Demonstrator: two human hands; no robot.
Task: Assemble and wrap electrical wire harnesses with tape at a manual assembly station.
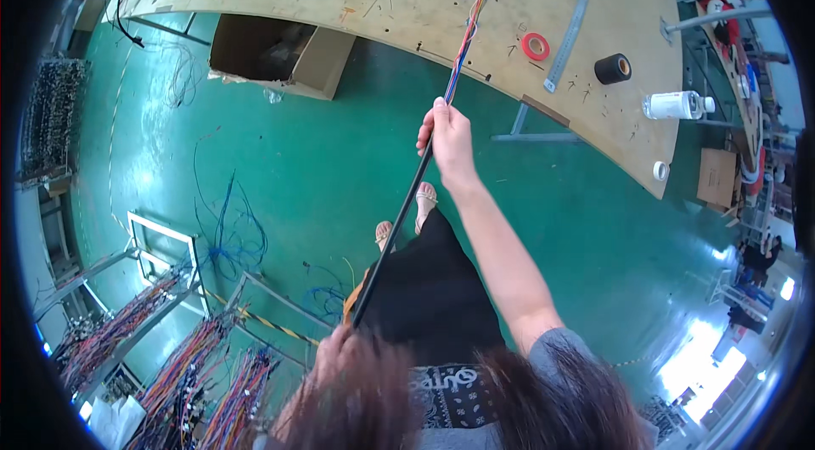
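Gripped black sleeve (399, 221) in right hand (446, 137) | left hand (335, 348) clasped lower end | coloured wires (463, 47) above grip left bare.

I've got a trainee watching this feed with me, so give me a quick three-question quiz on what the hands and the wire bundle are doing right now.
1. True or false: the right hand grips the wire bundle where its black sleeve ends.
2. Which lies on the table nearest the red tape roll? A) metal ruler B) cardboard box C) white bottle
3. Fill in: the left hand holds the sleeve's ____ end, close to the body.

Key: 1 true; 2 A; 3 lower.
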